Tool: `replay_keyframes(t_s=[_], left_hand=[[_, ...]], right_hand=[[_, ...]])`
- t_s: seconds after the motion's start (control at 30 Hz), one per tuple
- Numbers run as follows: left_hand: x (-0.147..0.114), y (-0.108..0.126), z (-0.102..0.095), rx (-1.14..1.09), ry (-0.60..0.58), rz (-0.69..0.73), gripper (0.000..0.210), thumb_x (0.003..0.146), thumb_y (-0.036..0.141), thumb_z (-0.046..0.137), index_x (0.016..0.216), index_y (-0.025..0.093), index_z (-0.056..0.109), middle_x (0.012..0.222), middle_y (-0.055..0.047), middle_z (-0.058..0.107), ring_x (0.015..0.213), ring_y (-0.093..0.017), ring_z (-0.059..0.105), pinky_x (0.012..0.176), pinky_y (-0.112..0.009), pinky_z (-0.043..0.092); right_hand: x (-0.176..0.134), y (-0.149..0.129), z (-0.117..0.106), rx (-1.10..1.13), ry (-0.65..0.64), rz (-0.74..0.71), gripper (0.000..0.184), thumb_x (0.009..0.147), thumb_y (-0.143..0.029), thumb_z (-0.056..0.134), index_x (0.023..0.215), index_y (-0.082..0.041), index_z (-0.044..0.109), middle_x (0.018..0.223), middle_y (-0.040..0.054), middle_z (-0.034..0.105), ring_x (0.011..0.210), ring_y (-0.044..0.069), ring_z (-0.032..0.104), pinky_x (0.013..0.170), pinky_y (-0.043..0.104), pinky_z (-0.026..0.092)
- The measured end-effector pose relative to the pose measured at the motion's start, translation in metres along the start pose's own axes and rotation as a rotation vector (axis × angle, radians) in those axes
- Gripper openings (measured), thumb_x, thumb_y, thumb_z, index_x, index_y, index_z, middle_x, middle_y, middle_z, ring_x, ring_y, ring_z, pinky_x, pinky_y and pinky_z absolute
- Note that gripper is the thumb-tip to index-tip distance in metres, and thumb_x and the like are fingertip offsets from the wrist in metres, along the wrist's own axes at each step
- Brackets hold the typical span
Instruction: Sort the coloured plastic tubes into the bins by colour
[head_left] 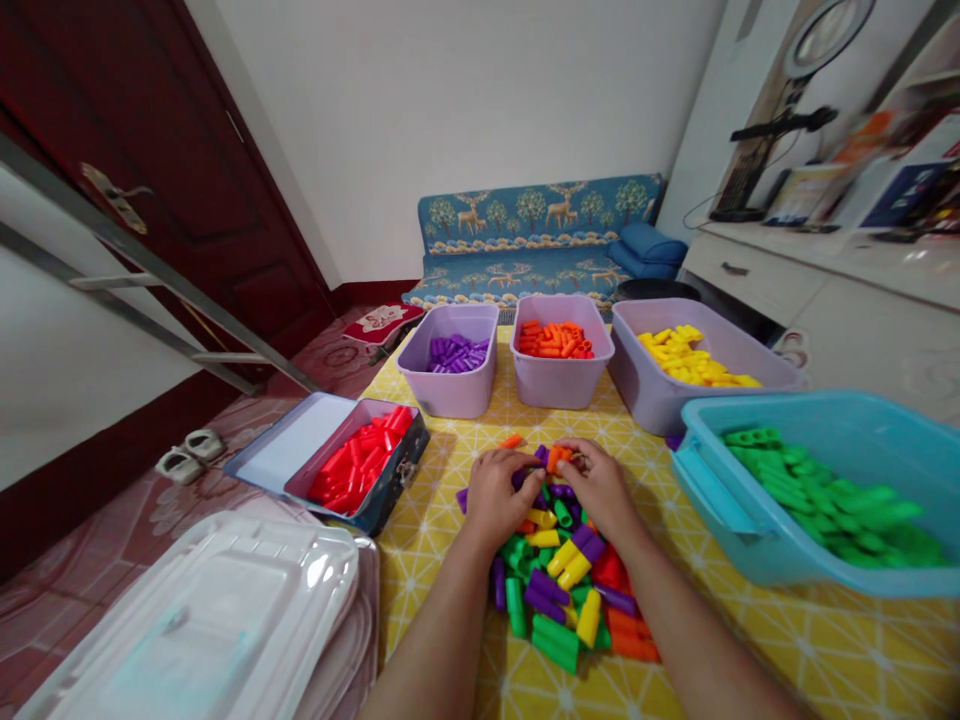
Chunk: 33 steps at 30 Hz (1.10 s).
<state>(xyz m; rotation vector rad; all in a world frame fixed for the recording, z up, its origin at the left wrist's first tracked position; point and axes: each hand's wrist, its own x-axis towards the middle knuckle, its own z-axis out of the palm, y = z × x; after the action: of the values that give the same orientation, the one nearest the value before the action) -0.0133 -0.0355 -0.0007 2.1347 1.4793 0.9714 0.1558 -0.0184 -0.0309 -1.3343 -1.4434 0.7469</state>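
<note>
A mixed pile of short plastic tubes (553,540) in green, purple, yellow, red and orange lies on the table in front of me. At its far edge, my right hand (600,484) pinches orange tubes (556,459) between thumb and fingers. My left hand (498,494) is beside it, fingers curled and thumb bent inward over the pile. Purple shows by those fingertips, but whatever they grip is partly hidden. Just beyond my hands lies a loose orange tube (511,441).
Lilac bins hold purple (457,355), orange (556,340) and yellow tubes (694,358) along the back. A blue tub (720,490) of green tubes stands right. At left are an open case (405,455) with red tubes and stacked white lids (225,610). A patterned sofa (517,262) stands behind.
</note>
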Motion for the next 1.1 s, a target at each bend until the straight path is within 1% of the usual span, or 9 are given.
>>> replay_keyframes(t_s=[0.1, 0.2, 0.3, 0.43, 0.57, 0.73, 0.83, 0.97, 1.1], left_hand=[[-0.001, -0.002, 0.002, 0.010, 0.110, -0.035, 0.037, 0.086, 0.040, 0.055, 0.116, 0.022, 0.065, 0.129, -0.011, 0.056, 0.124, -0.026, 0.049, 0.104, -0.042, 0.038], [-0.001, -0.003, 0.004, 0.101, 0.071, -0.048, 0.054, 0.084, 0.047, 0.055, 0.132, 0.023, 0.052, 0.146, -0.013, 0.040, 0.138, -0.032, 0.031, 0.110, -0.050, 0.028], [0.000, -0.001, 0.003, 0.137, -0.030, -0.036, 0.048, 0.085, 0.047, 0.054, 0.127, 0.024, 0.057, 0.135, -0.012, 0.052, 0.130, -0.032, 0.042, 0.109, -0.051, 0.029], [0.001, 0.000, 0.001, 0.057, 0.026, -0.041, 0.037, 0.086, 0.045, 0.053, 0.112, 0.022, 0.065, 0.107, -0.009, 0.065, 0.103, -0.024, 0.059, 0.095, -0.039, 0.043], [0.002, -0.003, 0.002, -0.064, 0.089, -0.069, 0.027, 0.086, 0.036, 0.054, 0.104, 0.020, 0.066, 0.096, -0.006, 0.067, 0.090, -0.019, 0.062, 0.083, -0.032, 0.047], [0.002, -0.005, 0.004, -0.124, 0.068, -0.078, 0.020, 0.080, 0.023, 0.057, 0.094, 0.021, 0.069, 0.088, -0.003, 0.069, 0.082, -0.017, 0.062, 0.077, -0.028, 0.046], [0.001, -0.006, 0.005, -0.162, 0.053, -0.093, 0.019, 0.081, 0.023, 0.054, 0.090, 0.020, 0.071, 0.086, -0.002, 0.070, 0.080, -0.016, 0.062, 0.075, -0.027, 0.046], [0.000, -0.007, 0.005, -0.183, 0.022, -0.120, 0.026, 0.083, 0.030, 0.056, 0.104, 0.022, 0.068, 0.069, 0.001, 0.066, 0.063, -0.014, 0.059, 0.066, -0.026, 0.046], [0.000, -0.003, 0.003, -0.207, 0.048, -0.005, 0.040, 0.075, 0.031, 0.069, 0.114, 0.023, 0.065, 0.089, -0.002, 0.069, 0.080, -0.016, 0.063, 0.078, -0.028, 0.048]], right_hand=[[0.000, 0.000, 0.001, -0.130, 0.008, -0.095, 0.022, 0.070, -0.017, 0.053, 0.089, -0.020, 0.064, 0.115, 0.0100, 0.061, 0.109, 0.024, 0.059, 0.090, 0.039, 0.049], [-0.001, -0.006, 0.000, -0.216, -0.049, -0.111, 0.021, 0.068, -0.014, 0.052, 0.083, -0.022, 0.065, 0.122, 0.0087, 0.061, 0.118, 0.025, 0.055, 0.099, 0.041, 0.043], [-0.003, -0.011, -0.001, -0.246, -0.124, -0.069, 0.023, 0.070, -0.013, 0.052, 0.087, -0.024, 0.064, 0.111, 0.0054, 0.068, 0.105, 0.024, 0.062, 0.094, 0.040, 0.045], [-0.005, -0.009, -0.001, -0.177, -0.118, -0.024, 0.021, 0.076, -0.022, 0.055, 0.095, -0.025, 0.061, 0.093, 0.0032, 0.071, 0.088, 0.022, 0.066, 0.081, 0.035, 0.050], [-0.006, -0.006, 0.000, -0.073, -0.072, -0.023, 0.021, 0.079, -0.030, 0.056, 0.099, -0.022, 0.060, 0.092, 0.0037, 0.069, 0.085, 0.020, 0.066, 0.078, 0.032, 0.051], [-0.005, -0.004, 0.000, -0.052, -0.085, -0.022, 0.023, 0.082, -0.035, 0.055, 0.099, -0.021, 0.062, 0.091, 0.0041, 0.070, 0.083, 0.020, 0.066, 0.077, 0.032, 0.051], [-0.005, -0.004, 0.000, -0.010, -0.100, -0.009, 0.026, 0.083, -0.039, 0.056, 0.099, -0.021, 0.064, 0.092, 0.0049, 0.071, 0.085, 0.021, 0.066, 0.079, 0.033, 0.051], [-0.006, -0.011, -0.001, 0.137, -0.094, 0.005, 0.028, 0.081, -0.041, 0.060, 0.099, -0.020, 0.065, 0.095, 0.0064, 0.071, 0.086, 0.022, 0.067, 0.080, 0.034, 0.052], [-0.008, -0.018, -0.001, 0.338, -0.089, 0.039, 0.031, 0.077, -0.036, 0.067, 0.102, -0.020, 0.057, 0.089, 0.0054, 0.072, 0.082, 0.021, 0.068, 0.075, 0.033, 0.054]])
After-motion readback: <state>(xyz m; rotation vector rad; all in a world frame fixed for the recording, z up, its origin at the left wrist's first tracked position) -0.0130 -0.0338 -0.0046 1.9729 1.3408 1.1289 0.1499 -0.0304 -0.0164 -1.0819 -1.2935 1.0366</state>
